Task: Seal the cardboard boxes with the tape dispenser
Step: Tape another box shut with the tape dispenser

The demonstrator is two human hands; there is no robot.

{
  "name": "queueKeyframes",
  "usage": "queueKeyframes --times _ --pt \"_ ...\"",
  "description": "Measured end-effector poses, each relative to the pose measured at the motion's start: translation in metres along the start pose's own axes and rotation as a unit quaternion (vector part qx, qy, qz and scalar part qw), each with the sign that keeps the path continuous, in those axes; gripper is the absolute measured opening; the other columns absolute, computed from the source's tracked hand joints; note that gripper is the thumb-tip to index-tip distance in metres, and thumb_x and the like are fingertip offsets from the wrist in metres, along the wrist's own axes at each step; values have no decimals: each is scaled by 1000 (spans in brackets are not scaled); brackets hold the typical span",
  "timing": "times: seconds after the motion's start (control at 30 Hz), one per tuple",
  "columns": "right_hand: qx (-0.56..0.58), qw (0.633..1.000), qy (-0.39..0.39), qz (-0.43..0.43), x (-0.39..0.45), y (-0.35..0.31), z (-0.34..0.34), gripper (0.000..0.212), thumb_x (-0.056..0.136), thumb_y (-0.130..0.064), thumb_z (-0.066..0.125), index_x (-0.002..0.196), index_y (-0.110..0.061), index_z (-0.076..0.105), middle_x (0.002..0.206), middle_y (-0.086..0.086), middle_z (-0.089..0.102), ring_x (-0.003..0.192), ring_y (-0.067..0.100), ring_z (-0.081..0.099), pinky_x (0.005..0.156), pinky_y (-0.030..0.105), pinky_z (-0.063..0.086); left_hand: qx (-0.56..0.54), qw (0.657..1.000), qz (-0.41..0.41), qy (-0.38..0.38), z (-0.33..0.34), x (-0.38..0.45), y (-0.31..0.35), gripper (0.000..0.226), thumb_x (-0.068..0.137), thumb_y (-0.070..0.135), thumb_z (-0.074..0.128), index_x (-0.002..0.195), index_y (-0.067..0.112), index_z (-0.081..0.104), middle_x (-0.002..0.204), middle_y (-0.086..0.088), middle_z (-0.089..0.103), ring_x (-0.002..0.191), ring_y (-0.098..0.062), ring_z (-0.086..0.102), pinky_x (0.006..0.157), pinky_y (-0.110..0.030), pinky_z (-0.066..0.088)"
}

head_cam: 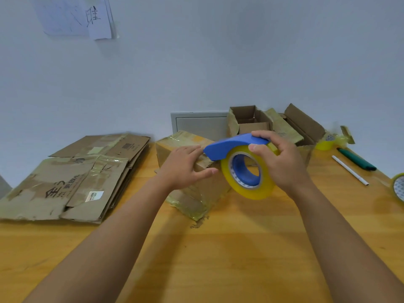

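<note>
Three boxes (two open).

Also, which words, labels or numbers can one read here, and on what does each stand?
"全": large black print on the flattened cardboard; the smaller characters beside it are too blurred.
Handwritten character on the wall paper: not clearly readable.
White sticker and barcode label on the cardboard: too small.

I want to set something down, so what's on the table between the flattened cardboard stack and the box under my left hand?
Nothing: in the head view a bare strip of wooden table separates the flattened cardboard stack from the box your left hand rests on.
</note>
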State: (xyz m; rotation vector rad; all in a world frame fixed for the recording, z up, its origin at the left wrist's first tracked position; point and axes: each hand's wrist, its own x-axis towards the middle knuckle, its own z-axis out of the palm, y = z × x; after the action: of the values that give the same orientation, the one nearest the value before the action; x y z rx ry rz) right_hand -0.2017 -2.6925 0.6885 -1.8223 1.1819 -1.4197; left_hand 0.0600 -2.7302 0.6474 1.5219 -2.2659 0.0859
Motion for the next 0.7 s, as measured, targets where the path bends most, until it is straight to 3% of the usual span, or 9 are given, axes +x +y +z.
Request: queueKeyframes --times 0.13,0.3,0.4,0.5,0.63,0.7 --pt "7 1000 -1 6 -22 12 -6 27 80 -48 60 107 -49 62 105 -36 59 99 -7 57 73 8 44 27 999 -9 -35 -4 -1 3 80 84 83 29 148 36 42 146 0 49 135 -20 39 109 -38 28" --pt "32 999 5 25 -39 28 4 27 81 -41 57 102 -57 57 103 -36 56 94 -5 57 70 6 42 50 998 16 -29 -4 -4 12 70 96 67 34 154 28 34 159 5 32 148 -14 20 119 -37 13" --pt "39 999 11 33 -46 34 7 26 77 -50 55 99 -63 54 102 -38 55 91 -5 57 68 7 43 39 998 45 -32 -5 -4 18 69 98 60 42 155 24 32 159 3 34 146 -16 28 118 -35 19" --pt "35 999 14 29 -49 37 13 28 75 -58 54 102 -62 51 101 -37 54 89 -5 58 65 7 43 51 996 50 -59 -6 -6 16 80 90 67 50 155 24 30 159 1 33 145 -19 29 119 -38 22" --pt "31 999 13 26 -50 38 17 32 75 -62 54 106 -58 48 99 -24 57 84 -1 58 62 9 43 34 997 45 -45 -4 -3 16 68 94 57 53 152 24 38 157 1 37 144 -20 32 118 -42 23" --pt "21 1000 3 18 -51 36 15 38 76 -60 53 114 -60 46 107 -32 54 92 -5 56 67 6 42 30 998 46 -39 -3 -3 16 64 95 52 55 151 25 40 156 2 39 143 -20 34 117 -44 25"
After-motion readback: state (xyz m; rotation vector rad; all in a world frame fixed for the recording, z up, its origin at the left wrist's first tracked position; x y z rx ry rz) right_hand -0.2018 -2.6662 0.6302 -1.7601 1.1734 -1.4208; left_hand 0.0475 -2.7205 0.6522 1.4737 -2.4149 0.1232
